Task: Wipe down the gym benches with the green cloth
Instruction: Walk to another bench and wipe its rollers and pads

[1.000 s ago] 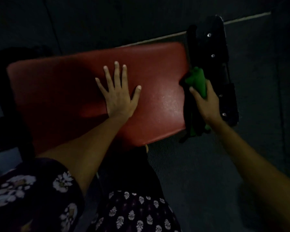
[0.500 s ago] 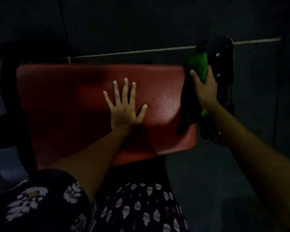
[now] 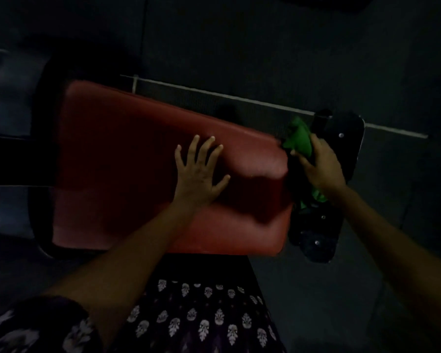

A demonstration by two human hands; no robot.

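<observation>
A red padded gym bench point(image 3: 127, 161) fills the middle of the dim view. My left hand point(image 3: 197, 174) rests flat on the pad with fingers spread. My right hand point(image 3: 318, 166) grips a bunched green cloth point(image 3: 299, 137) and holds it against the bench's right end, near the far corner. A bit of the cloth point(image 3: 316, 197) hangs out below my wrist. Much of the cloth is hidden under my palm.
A black metal bracket point(image 3: 341, 138) with bolts sits just past the bench's right end. The dark frame point(image 3: 40, 174) curves round the left end. A pale line point(image 3: 214, 94) crosses the dark floor behind. My patterned dark clothing point(image 3: 201, 319) is close below the bench.
My right hand has carried the cloth along the bench's right end toward the far corner. The view has tilted, and my left hand has stayed flat on the pad.
</observation>
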